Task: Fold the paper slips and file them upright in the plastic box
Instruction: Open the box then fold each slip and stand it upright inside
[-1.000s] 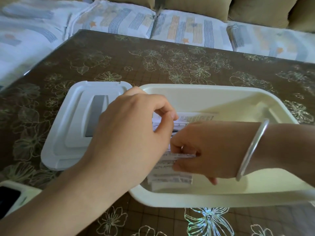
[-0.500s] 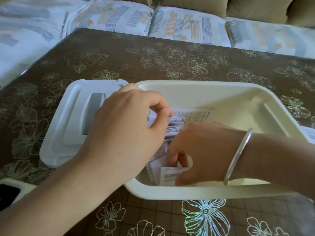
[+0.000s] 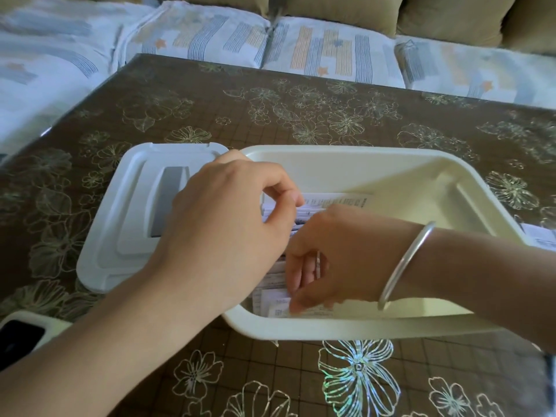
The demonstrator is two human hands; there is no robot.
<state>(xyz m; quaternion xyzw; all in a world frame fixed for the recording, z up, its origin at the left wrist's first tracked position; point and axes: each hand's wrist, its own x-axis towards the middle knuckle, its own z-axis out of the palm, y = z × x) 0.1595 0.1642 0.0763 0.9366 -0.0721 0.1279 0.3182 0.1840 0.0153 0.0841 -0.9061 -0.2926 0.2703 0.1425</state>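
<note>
A cream plastic box [image 3: 391,167] stands open on the brown flowered table. Several folded paper slips [image 3: 337,201] stand upright in a row along its left end. My left hand [image 3: 228,230] reaches in over the left wall, its thumb and forefinger pinching the tops of the far slips. My right hand [image 3: 334,257], with a ring and a silver bangle on the wrist, comes in from the right and grips a folded slip [image 3: 278,307] at the near end of the row, low in the box. Both hands hide the middle slips.
The box's white lid [image 3: 126,212] lies flat just left of the box, touching it. A phone in a pale case [image 3: 21,332] sits at the near left edge. Loose paper [image 3: 538,236] shows behind the box at the right. Patterned cushions line the table's far side.
My right hand has moved toward me along the row and lower into the box with a slip. My left hand has kept its pinch on the far slips.
</note>
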